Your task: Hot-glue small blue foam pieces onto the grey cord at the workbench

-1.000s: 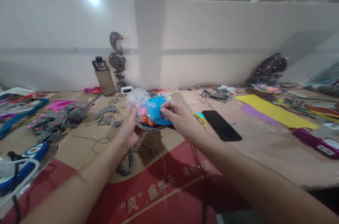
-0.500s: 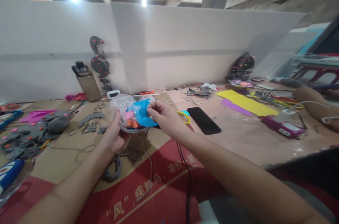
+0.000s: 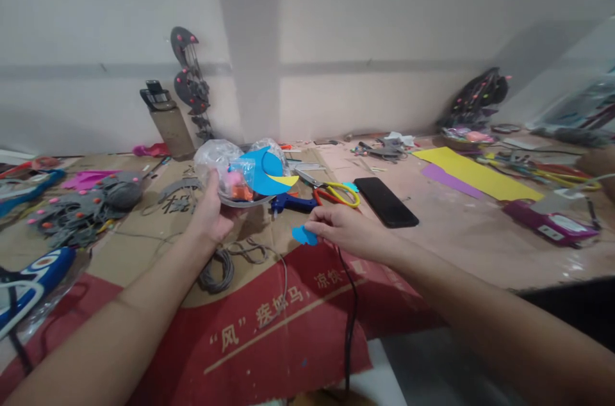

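At the left rim of a shallow clear plastic bowl point(image 3: 247, 203) is my left hand point(image 3: 215, 214), thumb up the side and its other fingers partly hidden. The bowl holds crumpled clear bags point(image 3: 214, 155), pink and orange pieces point(image 3: 239, 187), a large blue cut-out point(image 3: 269, 183) and a yellow crescent point(image 3: 289, 180). Lower and to the right, my right hand point(image 3: 342, 227) pinches a small wavy-edged blue piece point(image 3: 302, 235) between thumb and fingers, apart from the bowl. A blue glue gun point(image 3: 296, 203) and yellow-and-red-handled scissors point(image 3: 336, 191) lie between bowl and right hand.
A black phone point(image 3: 385, 202) lies right of the scissors. Yellow and purple sheets point(image 3: 475, 172) and a magenta device point(image 3: 548, 221) are farther right, near another person's hand point(image 3: 603, 166). Grey felt pieces point(image 3: 91, 207), a bottle point(image 3: 170, 127) and coiled grey cord point(image 3: 217, 271) lie around the left side.
My right hand has moved away from the bowl, down and to the right, with a small blue piece. The yellow crescent now shows in the bowl. The camera has tilted down.
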{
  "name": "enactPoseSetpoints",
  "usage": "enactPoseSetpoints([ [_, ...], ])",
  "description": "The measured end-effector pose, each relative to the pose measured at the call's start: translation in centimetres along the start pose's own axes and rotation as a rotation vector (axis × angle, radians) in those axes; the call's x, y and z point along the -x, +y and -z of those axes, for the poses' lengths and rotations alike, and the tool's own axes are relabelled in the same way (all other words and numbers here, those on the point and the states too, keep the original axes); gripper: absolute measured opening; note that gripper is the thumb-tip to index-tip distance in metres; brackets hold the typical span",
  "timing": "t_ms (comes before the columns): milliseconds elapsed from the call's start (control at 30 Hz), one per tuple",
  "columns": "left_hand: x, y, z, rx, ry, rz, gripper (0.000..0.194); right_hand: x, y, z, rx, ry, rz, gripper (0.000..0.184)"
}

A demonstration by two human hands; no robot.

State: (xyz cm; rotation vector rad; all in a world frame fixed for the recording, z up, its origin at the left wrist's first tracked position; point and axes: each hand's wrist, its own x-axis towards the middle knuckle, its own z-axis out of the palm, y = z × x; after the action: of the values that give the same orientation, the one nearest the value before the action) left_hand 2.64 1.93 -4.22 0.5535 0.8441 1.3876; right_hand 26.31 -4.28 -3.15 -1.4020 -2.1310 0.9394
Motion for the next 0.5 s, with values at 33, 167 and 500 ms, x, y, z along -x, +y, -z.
enactPoseSetpoints([
  [33,0.0,0.0,0.0,0.007,-0.003,0.005,0.045,0.0,0.5,-0.4,0.043,-0.006,-0.01,0.027],
  [167,0.2,0.0,-0.2,0.059,0.009,0.021,0.043,-0.7,1.7,-1.5,0.124,-0.026,0.018,0.032],
  [500,0.4,0.0,-0.3,0.076,-0.005,0.01,0.046,-0.1,-0.2,-0.9,0.17,0.234,0.122,0.014],
])
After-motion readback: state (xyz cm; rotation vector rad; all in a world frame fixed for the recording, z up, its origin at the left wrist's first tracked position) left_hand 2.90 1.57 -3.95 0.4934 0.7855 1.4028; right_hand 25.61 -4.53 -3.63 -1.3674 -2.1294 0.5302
